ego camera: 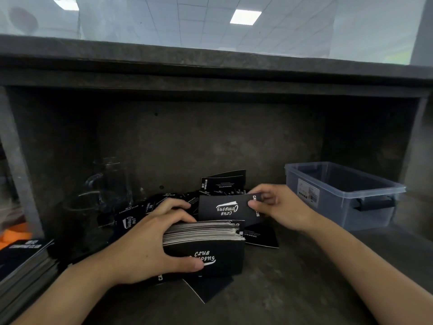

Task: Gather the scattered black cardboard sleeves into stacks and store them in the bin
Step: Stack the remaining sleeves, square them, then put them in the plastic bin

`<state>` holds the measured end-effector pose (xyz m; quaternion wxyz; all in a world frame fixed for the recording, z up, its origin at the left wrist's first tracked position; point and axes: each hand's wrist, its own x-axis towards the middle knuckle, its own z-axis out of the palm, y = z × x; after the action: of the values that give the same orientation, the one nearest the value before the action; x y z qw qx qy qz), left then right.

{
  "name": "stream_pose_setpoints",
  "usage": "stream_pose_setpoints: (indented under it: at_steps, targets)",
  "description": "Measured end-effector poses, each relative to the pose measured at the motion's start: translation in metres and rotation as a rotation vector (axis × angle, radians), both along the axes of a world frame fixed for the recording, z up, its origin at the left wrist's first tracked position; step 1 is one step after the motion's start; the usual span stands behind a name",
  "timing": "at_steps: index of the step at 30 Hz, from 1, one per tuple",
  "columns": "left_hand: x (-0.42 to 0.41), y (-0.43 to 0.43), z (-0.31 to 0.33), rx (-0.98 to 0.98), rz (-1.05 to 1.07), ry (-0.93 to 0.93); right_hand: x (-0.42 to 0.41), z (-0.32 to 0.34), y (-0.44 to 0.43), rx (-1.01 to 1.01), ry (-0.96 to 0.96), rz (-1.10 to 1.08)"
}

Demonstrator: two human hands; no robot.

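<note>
My left hand [150, 245] grips a thick stack of black cardboard sleeves [210, 256] with white lettering, thumb on its front face and fingers over the back. My right hand [278, 207] pinches the right end of a single black sleeve [225, 208], held just behind the stack. Several loose sleeves [150, 207] lie scattered on the dark counter behind and under the stack, and one stands tilted against the back wall [225, 181]. The translucent blue-grey plastic bin [365, 191] stands at the right; I see nothing inside it.
Another stack of black sleeves [23, 266] lies at the lower left edge. Clear glass mugs [110, 184] stand at the back left in shadow. A dark shelf [210, 71] overhangs the counter. Something orange [11, 238] shows at far left.
</note>
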<state>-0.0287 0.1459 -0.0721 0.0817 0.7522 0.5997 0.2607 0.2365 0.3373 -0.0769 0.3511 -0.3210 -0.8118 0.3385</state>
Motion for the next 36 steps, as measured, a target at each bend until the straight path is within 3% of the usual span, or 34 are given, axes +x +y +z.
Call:
stream_pose_setpoints:
  at_steps: [3,6,8,15,17,22,32,36]
  targets:
    - [-0.001,0.000,-0.001,-0.010,0.006,0.004,-0.004,0.004,-0.003,0.034,0.141,-0.031]
    - [0.000,0.000,0.001,-0.020,0.001,0.010,-0.005,0.016,-0.010,0.032,0.482,-0.087]
    - [0.000,-0.001,0.001,-0.027,-0.003,0.002,-0.006,0.021,-0.017,0.007,0.593,-0.081]
    - [0.000,-0.001,0.002,-0.020,0.005,0.007,-0.026,0.004,-0.035,-0.264,0.314,0.214]
    - [0.000,-0.001,0.002,-0.033,0.016,0.012,-0.028,0.003,-0.037,-0.254,0.250,0.212]
    - [0.003,-0.003,0.002,-0.034,0.038,-0.117,-0.034,-0.005,-0.051,-0.063,-0.178,0.271]
    - [0.006,-0.003,0.006,0.015,0.102,-0.176,-0.043,-0.003,-0.058,0.079,-0.091,0.294]
    - [0.005,-0.004,0.007,0.001,0.115,-0.186,-0.038,0.003,-0.056,0.345,-0.057,0.143]
